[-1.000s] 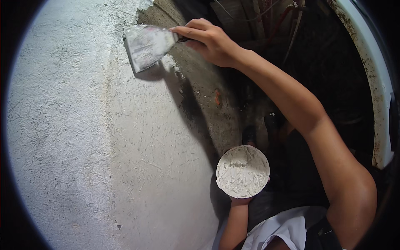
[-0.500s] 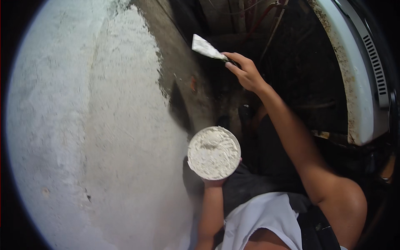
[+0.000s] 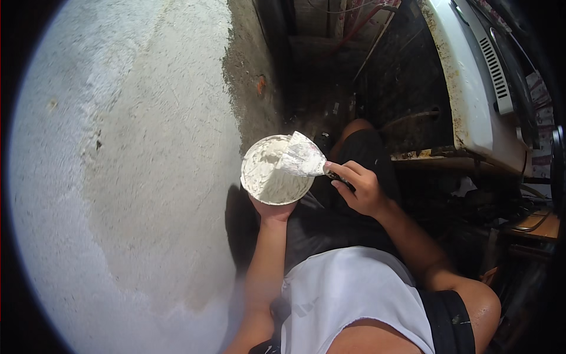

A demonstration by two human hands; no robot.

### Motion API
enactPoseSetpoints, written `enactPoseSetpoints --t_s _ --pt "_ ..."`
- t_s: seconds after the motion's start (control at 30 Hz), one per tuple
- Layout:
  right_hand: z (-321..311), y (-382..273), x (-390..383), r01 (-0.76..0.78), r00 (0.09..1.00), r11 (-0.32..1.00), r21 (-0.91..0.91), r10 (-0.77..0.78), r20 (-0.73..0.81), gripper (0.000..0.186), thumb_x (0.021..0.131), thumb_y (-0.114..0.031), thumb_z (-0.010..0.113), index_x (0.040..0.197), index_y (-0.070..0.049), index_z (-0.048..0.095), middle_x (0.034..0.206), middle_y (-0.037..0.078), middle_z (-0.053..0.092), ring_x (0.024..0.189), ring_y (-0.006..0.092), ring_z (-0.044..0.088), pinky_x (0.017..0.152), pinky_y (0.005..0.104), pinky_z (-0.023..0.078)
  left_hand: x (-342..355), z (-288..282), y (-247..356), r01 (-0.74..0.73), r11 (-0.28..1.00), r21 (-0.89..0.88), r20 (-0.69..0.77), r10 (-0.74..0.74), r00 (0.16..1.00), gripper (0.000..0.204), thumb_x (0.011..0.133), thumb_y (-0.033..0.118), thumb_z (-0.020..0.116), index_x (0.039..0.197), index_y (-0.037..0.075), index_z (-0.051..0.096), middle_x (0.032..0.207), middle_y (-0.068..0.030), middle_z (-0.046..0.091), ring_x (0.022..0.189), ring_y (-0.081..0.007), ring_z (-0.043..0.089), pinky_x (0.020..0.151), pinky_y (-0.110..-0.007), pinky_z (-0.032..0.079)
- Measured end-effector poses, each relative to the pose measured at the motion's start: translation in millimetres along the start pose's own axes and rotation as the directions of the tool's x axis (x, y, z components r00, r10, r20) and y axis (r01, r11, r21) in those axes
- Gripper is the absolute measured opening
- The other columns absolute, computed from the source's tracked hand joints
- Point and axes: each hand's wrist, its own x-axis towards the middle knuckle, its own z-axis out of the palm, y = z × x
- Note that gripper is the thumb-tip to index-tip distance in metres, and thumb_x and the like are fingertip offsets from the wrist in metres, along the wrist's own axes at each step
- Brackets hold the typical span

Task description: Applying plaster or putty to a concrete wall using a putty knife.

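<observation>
My left hand [image 3: 276,210] holds a round white bowl [image 3: 268,177] of white putty from underneath, in front of my chest. My right hand [image 3: 359,187] grips the dark handle of a putty knife [image 3: 303,158]. Its wide blade is smeared white and rests over the bowl's right rim, touching the putty. A rough wall [image 3: 130,177] coated with white plaster fills the left of the view, with a greyer damp patch in its middle.
The wall's bare grey edge [image 3: 250,88] runs down at centre top. A dirty white appliance-like body with a vent grille [image 3: 477,76] stands at the right. Dark clutter and cables lie behind it; a wooden surface [image 3: 539,224] shows at far right.
My right hand has come down from the wall with the putty knife and laid the blade on the bowl. The view has swung to the right and downward.
</observation>
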Motion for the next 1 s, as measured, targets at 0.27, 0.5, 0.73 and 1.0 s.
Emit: enactPoseSetpoints --t_s 0.27,0.5,0.73,1.0 --pt "-8 -10 -2 0.183 0.983 0.970 -0.158 -0.184 0.009 0.047 0.084 -0.002 0.077 0.130 -0.004 0.070 0.083 0.010 0.062 0.067 0.0260 0.063 0.058 0.0375 0.053 3 -6 -18 -0.214 0.927 0.309 0.041 0.212 0.976 0.068 0.106 0.057 0.034 0.156 0.011 0.042 0.158 -0.0139 0.045 0.145 -0.0365 0.045 0.119 -0.056 0.038" --pt "4 -2 -19 0.134 0.990 0.968 -0.212 -0.140 -0.013 0.049 0.082 0.000 0.078 0.130 -0.004 0.070 0.082 0.010 0.063 0.067 0.0243 0.063 0.059 0.0357 0.053 4 -8 -18 0.022 0.981 -0.192 0.230 0.024 0.973 0.069 0.105 0.058 0.036 0.155 0.011 0.046 0.159 -0.0151 0.045 0.145 -0.0404 0.044 0.119 -0.062 0.035" --pt "-6 -9 -28 0.093 0.995 0.968 -0.232 -0.085 0.046 0.048 0.082 0.000 0.078 0.129 -0.005 0.071 0.078 0.008 0.058 0.062 0.0237 0.060 0.056 0.0361 0.051 9 -18 -14 -0.062 0.969 -0.239 0.117 0.092 0.989 0.069 0.104 0.059 0.039 0.152 0.011 0.049 0.156 -0.0150 0.050 0.144 -0.0395 0.045 0.119 -0.060 0.036" --pt "-44 -36 -23 0.082 0.984 0.950 -0.302 -0.028 0.179 0.048 0.080 0.002 0.078 0.126 -0.004 0.073 0.081 0.009 0.063 0.066 0.0238 0.063 0.059 0.0344 0.053 10 -16 -13 -0.100 0.976 -0.195 0.099 0.121 0.988 0.068 0.103 0.058 0.041 0.151 0.011 0.050 0.156 -0.0135 0.050 0.145 -0.0381 0.046 0.120 -0.058 0.035"
